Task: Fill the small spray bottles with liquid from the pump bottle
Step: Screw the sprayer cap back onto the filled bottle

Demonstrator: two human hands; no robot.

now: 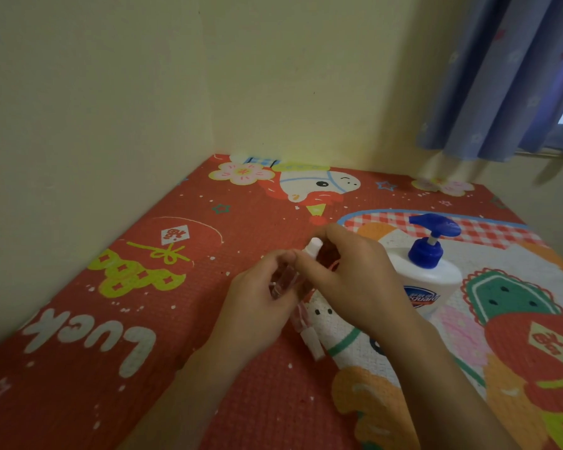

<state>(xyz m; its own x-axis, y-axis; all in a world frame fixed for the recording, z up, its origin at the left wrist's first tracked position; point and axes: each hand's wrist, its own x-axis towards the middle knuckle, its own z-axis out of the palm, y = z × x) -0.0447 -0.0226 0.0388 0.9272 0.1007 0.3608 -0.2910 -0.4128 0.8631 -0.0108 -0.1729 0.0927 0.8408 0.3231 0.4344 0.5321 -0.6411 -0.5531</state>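
Two hands meet on one small clear spray bottle (285, 280): the left hand (257, 306) closes around its body, and the right hand (348, 280) pinches its white cap (314, 246), probably to unscrew it for filling. Another small bottle (307, 332) lies under them on the bumpy printed mat (176, 319). The white pump bottle (428, 274), with its blue pump, stands just right of the right hand.

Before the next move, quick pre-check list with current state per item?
1. Small spray bottle gripped in left hand: ok.
2. Right hand on its white cap: ok.
3. Cap off, neck open: cannot tell, fingers cover it.
4. Pump bottle upright, beside the right hand: ok.
5. Second spray bottle lying flat on the mat, white cap on: ok.
6. Pump nozzle over an open bottle: not ok.
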